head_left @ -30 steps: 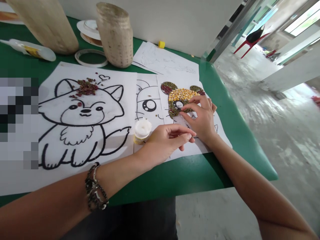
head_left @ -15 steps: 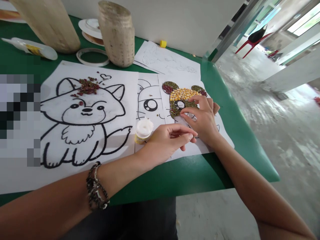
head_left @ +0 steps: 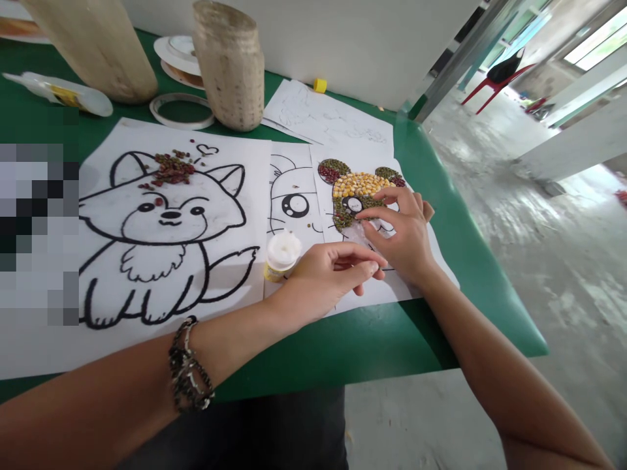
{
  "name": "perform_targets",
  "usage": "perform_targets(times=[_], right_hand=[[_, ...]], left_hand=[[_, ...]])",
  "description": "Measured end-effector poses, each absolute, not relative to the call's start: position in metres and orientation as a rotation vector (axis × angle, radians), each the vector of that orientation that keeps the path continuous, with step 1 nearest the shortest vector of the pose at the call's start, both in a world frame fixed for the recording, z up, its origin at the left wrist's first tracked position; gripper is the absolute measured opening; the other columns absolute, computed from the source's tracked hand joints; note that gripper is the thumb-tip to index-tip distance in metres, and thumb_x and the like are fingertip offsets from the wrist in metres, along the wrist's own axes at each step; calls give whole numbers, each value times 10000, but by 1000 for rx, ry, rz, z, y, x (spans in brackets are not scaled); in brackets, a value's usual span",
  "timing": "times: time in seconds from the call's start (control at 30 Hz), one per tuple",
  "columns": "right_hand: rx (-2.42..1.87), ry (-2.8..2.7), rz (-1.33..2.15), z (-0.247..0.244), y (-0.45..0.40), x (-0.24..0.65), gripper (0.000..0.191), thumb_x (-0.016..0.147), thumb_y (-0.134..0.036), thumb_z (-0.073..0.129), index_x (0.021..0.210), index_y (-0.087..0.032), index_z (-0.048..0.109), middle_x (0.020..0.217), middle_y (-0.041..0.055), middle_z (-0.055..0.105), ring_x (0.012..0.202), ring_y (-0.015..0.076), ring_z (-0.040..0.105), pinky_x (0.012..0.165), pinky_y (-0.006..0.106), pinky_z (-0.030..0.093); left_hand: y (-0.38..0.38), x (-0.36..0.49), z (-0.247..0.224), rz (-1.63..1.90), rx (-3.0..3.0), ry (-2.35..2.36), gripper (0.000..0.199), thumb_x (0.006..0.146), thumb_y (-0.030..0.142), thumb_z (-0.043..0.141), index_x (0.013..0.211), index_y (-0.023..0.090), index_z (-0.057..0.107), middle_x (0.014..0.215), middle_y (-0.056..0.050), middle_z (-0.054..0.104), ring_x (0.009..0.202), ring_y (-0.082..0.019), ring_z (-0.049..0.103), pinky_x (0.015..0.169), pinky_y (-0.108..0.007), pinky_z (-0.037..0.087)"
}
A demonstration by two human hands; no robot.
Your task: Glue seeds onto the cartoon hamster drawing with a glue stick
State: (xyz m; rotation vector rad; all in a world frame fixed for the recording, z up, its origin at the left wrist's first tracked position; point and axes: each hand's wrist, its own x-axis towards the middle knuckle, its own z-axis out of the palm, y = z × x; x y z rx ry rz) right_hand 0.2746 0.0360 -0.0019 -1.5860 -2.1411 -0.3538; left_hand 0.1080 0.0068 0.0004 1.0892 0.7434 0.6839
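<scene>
My right hand (head_left: 399, 225) is over the animal drawing filled with seeds (head_left: 362, 185). Its index fingertip touches the picture beside the drawn eye; thumb and fingers are apart, holding nothing visible. Yellow corn kernels cover the forehead, green beans surround the eye, and red and green beans fill the ears. My left hand (head_left: 337, 271) hovers at the lower left of that sheet, thumb pressed to curled fingers; whatever they hold is hidden. Close by its wrist stands a small white-topped glue pot (head_left: 283, 253) with a yellow base.
A fox drawing (head_left: 166, 274) bears a pile of red and green beans (head_left: 174, 170). Behind it stand a cloudy jar (head_left: 230, 68), a tape roll (head_left: 182, 111) and a glue bottle (head_left: 73, 94). Pencil-sketched sheets (head_left: 333, 117) and a yellow cap (head_left: 320, 85) lie near the wall.
My right hand has shifted slightly right, its index fingertip has moved up towards the drawn eye, and its thumb has drawn away from the index finger. My left hand stays put.
</scene>
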Motion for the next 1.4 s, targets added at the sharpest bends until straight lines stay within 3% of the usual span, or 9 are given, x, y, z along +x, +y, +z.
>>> perform_targets(times=[0.43,0.7,0.97,1.4], right_hand=[[-1480,-2396,-583,2,17,275,141,776,-236,526,764,-270,662,1064,45,571,970,232,479,919,498,245],[-1478,-2362,-416,6,19,280,150,779,-302,517,693,-260,632,1082,28,567,1018,230,490,952,492,210],[-1503,-2164,-106,10,19,282,104,797,-190,427,781,-229,522,845,-24,685,778,157,607,883,403,255],[-1521,-2257,-131,6,20,281,137,800,-179,409,814,-223,538,849,-24,697,664,137,606,865,387,230]], left_hand=[[8,110,1,733,1025,692,118,747,119,532,753,142,648,680,9,634,464,-29,462,493,-171,411],[9,110,0,718,1057,748,97,745,128,545,746,140,641,683,6,635,496,-34,493,515,-171,418],[8,110,1,690,1095,759,107,744,142,540,751,150,646,695,-2,649,508,-46,510,513,-182,417],[8,109,-1,674,1115,744,113,753,153,523,771,156,635,701,13,633,520,-39,494,477,-169,381]])
